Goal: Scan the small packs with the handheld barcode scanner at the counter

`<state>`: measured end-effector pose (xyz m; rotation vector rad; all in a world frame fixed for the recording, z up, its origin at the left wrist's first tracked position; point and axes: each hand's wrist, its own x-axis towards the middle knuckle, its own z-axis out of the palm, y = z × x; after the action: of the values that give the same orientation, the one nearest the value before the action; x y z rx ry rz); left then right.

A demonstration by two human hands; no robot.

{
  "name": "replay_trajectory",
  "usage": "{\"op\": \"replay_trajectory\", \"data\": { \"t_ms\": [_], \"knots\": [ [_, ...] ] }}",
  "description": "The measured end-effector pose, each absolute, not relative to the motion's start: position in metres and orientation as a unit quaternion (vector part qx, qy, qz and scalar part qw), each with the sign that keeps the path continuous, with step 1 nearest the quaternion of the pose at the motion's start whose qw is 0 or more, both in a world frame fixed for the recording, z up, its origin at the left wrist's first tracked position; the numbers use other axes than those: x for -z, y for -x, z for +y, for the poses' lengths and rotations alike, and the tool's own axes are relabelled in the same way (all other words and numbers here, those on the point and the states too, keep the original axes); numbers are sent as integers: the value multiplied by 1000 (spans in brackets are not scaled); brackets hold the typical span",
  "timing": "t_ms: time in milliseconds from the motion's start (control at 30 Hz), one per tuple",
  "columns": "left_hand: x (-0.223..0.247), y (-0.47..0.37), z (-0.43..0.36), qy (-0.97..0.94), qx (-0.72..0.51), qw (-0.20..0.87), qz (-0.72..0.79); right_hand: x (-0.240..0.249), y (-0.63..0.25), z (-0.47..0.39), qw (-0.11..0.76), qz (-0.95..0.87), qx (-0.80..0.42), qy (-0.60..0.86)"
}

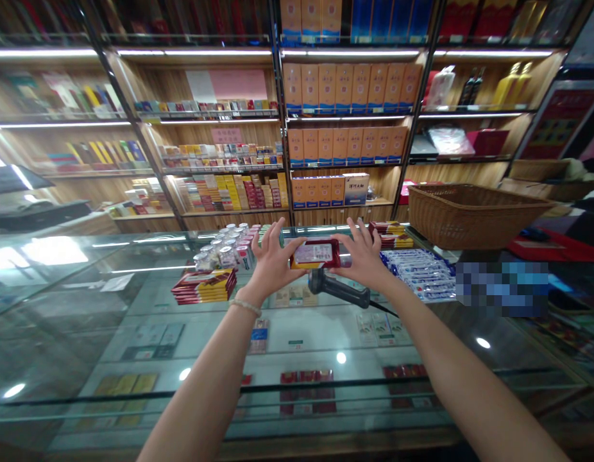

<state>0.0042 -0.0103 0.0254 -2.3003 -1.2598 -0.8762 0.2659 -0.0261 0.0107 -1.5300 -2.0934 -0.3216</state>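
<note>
Above the far part of the glass counter, a red-and-yellow snack packet with a pale label panel facing me is held level by both hands. My left hand grips its left end, the upper fingers spread and raised. At the other end, my right hand holds it in the same way. Just below the packet lies a dark handheld barcode scanner, its cable running right. A stack of similar red-and-yellow packets sits left of my left hand, and another stack stands behind my right hand.
Clear-topped cans stand in rows behind my left hand. Blue-and-white packets lie right of my right hand, with a wicker basket beyond. Cigarette-like packs show under the glass counter. Shelves of boxes line the wall.
</note>
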Motion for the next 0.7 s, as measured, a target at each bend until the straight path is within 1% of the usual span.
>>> {"op": "replay_trajectory", "data": {
  "t_ms": [433,567,700],
  "knots": [
    [-32,-11,-17,821,316,225,-419,-25,-258,-41,362,-801,108,464],
    [-35,-14,-21,822,319,233,-411,-28,-257,-45,369,-801,117,458],
    [-35,-20,-25,832,312,248,-387,-29,-255,-47,352,-810,121,452]
  ]
}}
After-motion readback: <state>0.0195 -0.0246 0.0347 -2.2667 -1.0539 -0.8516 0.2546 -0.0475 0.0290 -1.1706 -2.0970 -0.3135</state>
